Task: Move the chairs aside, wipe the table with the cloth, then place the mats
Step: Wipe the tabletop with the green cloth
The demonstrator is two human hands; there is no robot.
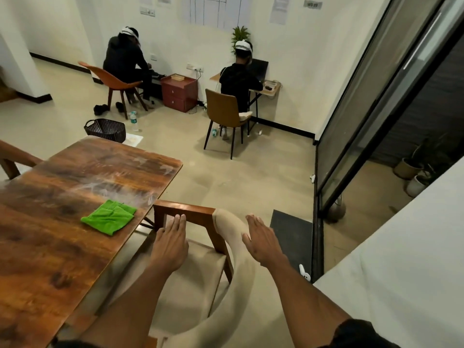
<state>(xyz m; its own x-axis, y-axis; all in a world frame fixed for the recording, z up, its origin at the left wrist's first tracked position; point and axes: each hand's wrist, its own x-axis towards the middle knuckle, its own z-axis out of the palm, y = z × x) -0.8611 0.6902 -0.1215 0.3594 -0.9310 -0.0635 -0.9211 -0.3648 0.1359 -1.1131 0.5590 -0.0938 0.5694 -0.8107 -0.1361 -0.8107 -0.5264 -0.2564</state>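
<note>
A wooden armchair (190, 214) with a beige seat and beige padded back stands at the table's right side, below me. My left hand (170, 244) reaches over the seat with straight fingers, its fingertips at the wooden armrest. My right hand (261, 241) is open, fingers straight, hovering beside the padded backrest (233, 229). A folded green cloth (110, 217) lies on the brown wooden table (75, 187) near its right edge. Pale wipe streaks show on the tabletop. No mats are in view.
Part of another wooden chair (15, 156) shows at the table's far left. A dark basket (105, 129) and a water bottle (134, 121) stand on the floor beyond the table. Two people sit at desks by the far wall. A dark floor mat (291, 237) and a glass door (376, 121) are at the right.
</note>
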